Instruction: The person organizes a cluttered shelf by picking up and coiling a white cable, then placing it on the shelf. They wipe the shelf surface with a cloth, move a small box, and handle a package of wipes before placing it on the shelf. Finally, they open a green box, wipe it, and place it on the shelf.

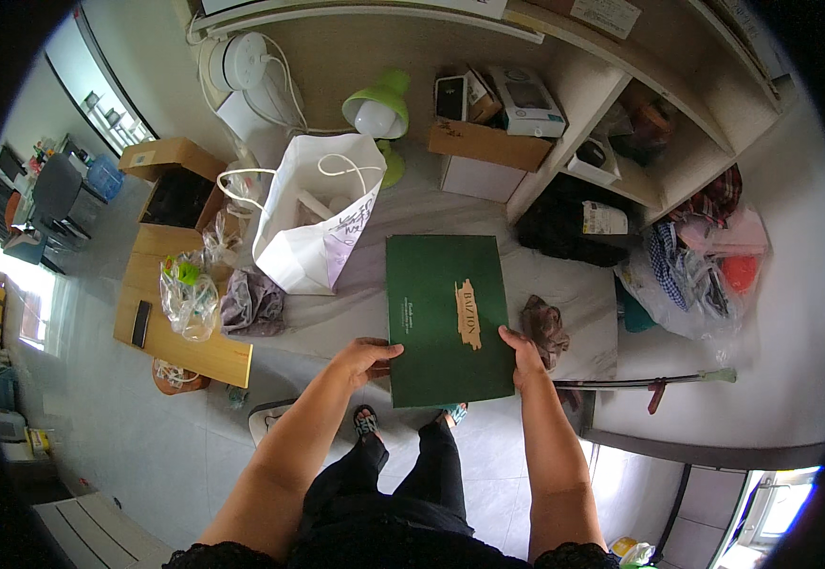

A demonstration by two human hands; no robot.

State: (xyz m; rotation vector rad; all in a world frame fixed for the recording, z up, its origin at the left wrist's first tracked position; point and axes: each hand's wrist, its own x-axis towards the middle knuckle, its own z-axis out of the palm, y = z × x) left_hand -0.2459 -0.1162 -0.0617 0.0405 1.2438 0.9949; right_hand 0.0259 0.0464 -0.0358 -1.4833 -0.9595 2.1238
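A flat dark green box [441, 313] with a gold mark on its lid is held level in front of me, over the near edge of a bed covered with a grey sheet [356, 313]. My left hand [363, 358] grips its near left corner. My right hand [523, 353] grips its near right corner. Both forearms come up from the lower edge, and my feet in sandals show below the box.
A white paper bag [313, 213] stands on the bed, with a green lamp [381, 112] behind it. A crumpled grey cloth [251, 302] and a brown cloth [545, 327] lie on the sheet. Cardboard boxes [488, 142], shelves [650, 123] and a wooden side table [180, 322] surround it.
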